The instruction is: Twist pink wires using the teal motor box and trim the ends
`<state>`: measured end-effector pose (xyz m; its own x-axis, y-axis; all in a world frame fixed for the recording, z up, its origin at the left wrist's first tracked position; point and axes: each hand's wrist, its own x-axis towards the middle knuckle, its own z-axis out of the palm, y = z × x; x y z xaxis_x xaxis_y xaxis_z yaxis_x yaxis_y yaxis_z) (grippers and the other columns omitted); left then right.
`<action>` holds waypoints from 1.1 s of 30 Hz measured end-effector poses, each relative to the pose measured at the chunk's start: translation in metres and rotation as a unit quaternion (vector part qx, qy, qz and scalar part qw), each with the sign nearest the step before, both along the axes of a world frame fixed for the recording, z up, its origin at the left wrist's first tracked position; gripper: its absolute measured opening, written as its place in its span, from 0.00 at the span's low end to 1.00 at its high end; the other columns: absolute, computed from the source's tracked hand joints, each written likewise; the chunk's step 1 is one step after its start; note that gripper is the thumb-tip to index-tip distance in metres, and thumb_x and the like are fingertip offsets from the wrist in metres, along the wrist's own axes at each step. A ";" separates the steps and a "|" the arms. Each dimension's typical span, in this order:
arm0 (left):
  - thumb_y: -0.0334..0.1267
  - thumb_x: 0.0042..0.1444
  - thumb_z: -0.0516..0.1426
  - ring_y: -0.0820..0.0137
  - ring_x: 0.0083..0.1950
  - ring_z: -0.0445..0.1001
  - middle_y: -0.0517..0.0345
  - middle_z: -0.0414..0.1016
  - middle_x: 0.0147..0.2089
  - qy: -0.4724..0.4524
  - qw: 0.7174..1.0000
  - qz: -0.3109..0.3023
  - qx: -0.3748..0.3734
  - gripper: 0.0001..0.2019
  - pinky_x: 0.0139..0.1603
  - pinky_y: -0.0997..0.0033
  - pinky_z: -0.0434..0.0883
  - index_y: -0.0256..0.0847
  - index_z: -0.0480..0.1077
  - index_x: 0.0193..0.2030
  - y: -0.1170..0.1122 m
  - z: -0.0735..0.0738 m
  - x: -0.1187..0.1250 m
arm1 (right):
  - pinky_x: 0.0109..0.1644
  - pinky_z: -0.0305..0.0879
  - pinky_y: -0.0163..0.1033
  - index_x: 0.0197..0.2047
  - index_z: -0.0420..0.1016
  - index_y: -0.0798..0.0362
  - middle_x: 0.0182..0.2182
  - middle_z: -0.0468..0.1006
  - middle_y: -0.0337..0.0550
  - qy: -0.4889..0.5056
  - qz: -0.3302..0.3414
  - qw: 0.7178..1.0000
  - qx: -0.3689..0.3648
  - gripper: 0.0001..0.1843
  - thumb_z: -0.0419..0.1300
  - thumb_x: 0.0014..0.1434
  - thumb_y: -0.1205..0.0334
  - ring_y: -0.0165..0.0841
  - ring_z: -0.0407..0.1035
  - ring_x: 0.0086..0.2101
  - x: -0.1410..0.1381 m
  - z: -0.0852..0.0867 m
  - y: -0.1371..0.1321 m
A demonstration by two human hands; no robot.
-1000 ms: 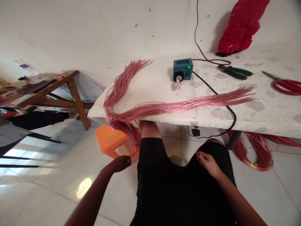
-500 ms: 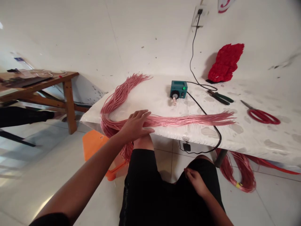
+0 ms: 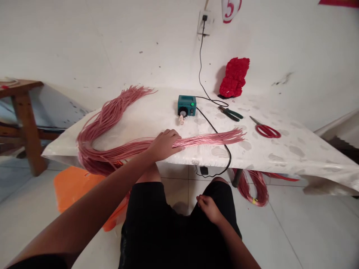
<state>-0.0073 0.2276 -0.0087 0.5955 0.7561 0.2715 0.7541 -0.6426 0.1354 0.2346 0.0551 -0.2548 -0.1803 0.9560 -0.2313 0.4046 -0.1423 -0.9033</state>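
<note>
A long bundle of thin pink wires (image 3: 213, 139) runs along the front of the table and bends back at the left, its far ends fanned out. My left hand (image 3: 166, 145) is closed over the front stretch of this bundle, with the fingers on top and the thumb toward the table edge. Low over my right thigh, my right hand (image 3: 208, 207) rests with its fingers curled in. Its palm is turned away, so I cannot make out whether anything is inside. Beyond the bundle stands a small green machine (image 3: 187, 105) with a lit green button and a round front piece.
Green-handled pliers (image 3: 232, 114) and red-handled scissors (image 3: 267, 130) lie to the right. A red fluffy object (image 3: 234, 77) leans against the wall. A black cable (image 3: 227, 149) crosses under the wires. Below are an orange stool (image 3: 73, 185) and a coiled wire bundle (image 3: 256, 190).
My left hand has closed from spread fingers to a grip around the wires. The view has swung right, so things appear farther left. My right hand stays on the thigh.
</note>
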 end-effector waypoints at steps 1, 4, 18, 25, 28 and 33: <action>0.52 0.64 0.55 0.58 0.56 0.70 0.51 0.75 0.53 -0.003 1.000 -0.003 0.003 0.19 0.60 0.57 0.66 0.42 0.75 0.52 0.006 -0.001 0.006 | 0.32 0.62 0.36 0.26 0.65 0.54 0.21 0.63 0.32 -0.006 0.000 1.000 0.001 0.26 0.52 0.68 0.43 0.27 0.62 0.24 0.000 -0.001 0.000; 0.50 0.64 0.55 0.57 0.54 0.70 0.49 0.75 0.49 -0.019 1.000 -0.005 0.019 0.16 0.58 0.57 0.67 0.41 0.77 0.47 0.024 -0.004 0.025 | 0.37 0.70 0.38 0.36 0.73 0.57 0.30 0.74 0.36 -0.027 0.007 1.000 0.004 0.19 0.57 0.69 0.48 0.28 0.70 0.29 -0.001 -0.002 0.002; 0.47 0.65 0.55 0.57 0.52 0.70 0.49 0.75 0.45 -0.068 0.995 0.050 0.056 0.14 0.52 0.60 0.69 0.41 0.78 0.42 0.028 -0.008 0.050 | 0.38 0.73 0.38 0.40 0.75 0.57 0.32 0.76 0.37 -0.070 0.029 0.997 0.023 0.17 0.57 0.69 0.51 0.29 0.73 0.31 -0.003 -0.007 0.006; 0.47 0.66 0.55 0.57 0.52 0.71 0.48 0.76 0.46 -0.070 0.993 0.071 0.059 0.14 0.52 0.60 0.69 0.40 0.78 0.42 0.026 -0.008 0.051 | 0.33 0.67 0.35 0.33 0.72 0.57 0.25 0.70 0.33 -0.078 0.012 0.996 0.032 0.21 0.57 0.68 0.47 0.27 0.67 0.25 -0.008 -0.008 0.005; 0.47 0.66 0.54 0.57 0.53 0.71 0.48 0.76 0.46 -0.065 0.994 0.063 0.058 0.15 0.53 0.59 0.69 0.41 0.78 0.43 0.026 -0.008 0.050 | 0.30 0.60 0.34 0.26 0.65 0.54 0.20 0.62 0.30 -0.076 0.005 0.996 0.039 0.25 0.57 0.67 0.45 0.26 0.59 0.22 -0.012 -0.005 0.005; 0.49 0.65 0.55 0.57 0.53 0.71 0.49 0.76 0.46 -0.063 0.995 0.043 0.057 0.16 0.53 0.59 0.69 0.40 0.78 0.43 0.024 -0.008 0.049 | 0.30 0.48 0.36 0.21 0.54 0.50 0.18 0.57 0.32 -0.067 0.018 0.996 0.055 0.25 0.52 0.65 0.47 0.27 0.54 0.23 -0.027 0.007 0.003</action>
<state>0.0413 0.2518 -0.0168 0.4857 0.7625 0.4273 0.7886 -0.5932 0.1622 0.2079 0.0580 -0.2474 -0.1885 0.9705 -0.1501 0.5263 -0.0292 -0.8498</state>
